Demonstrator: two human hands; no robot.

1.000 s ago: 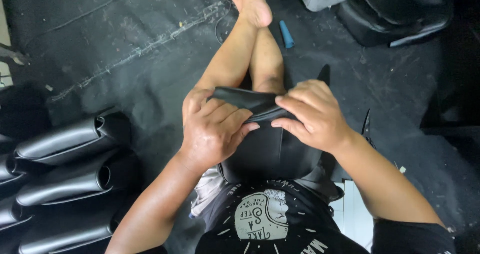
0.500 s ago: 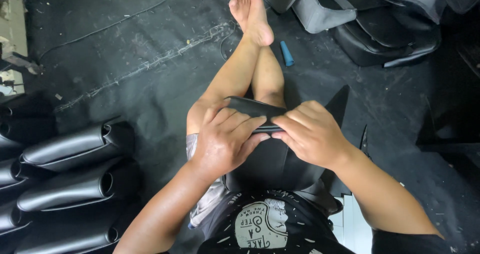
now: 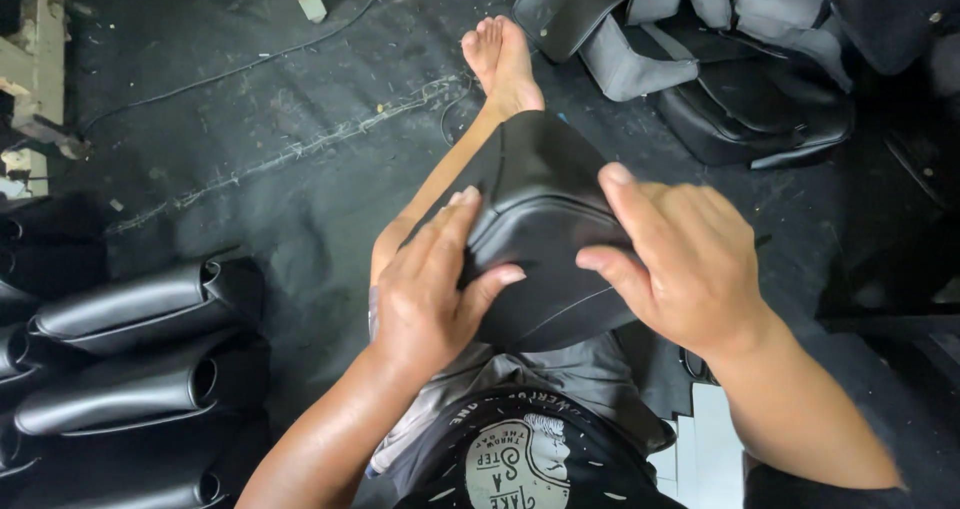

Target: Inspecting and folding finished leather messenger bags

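Seated person, black vinyl cover (image 3: pixel 545 239) on lap, centre frame. Left hand (image 3: pixel 430 289) at 8 o'clock, fingers spread flat, thumb pressing seam. Right hand (image 3: pixel 680 259) at 3 o'clock, fingers together over edge (best kept taut, I judge). Rolled black covers (image 3: pixel 130 304) stacked at 9; grey seat parts (image 3: pixel 700 39) at 1.

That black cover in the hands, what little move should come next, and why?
Probably smooth it flat toward the feet. The black cover lies over the lap, the left hand and right hand press its two sides, and a stitched seam curves across the middle.
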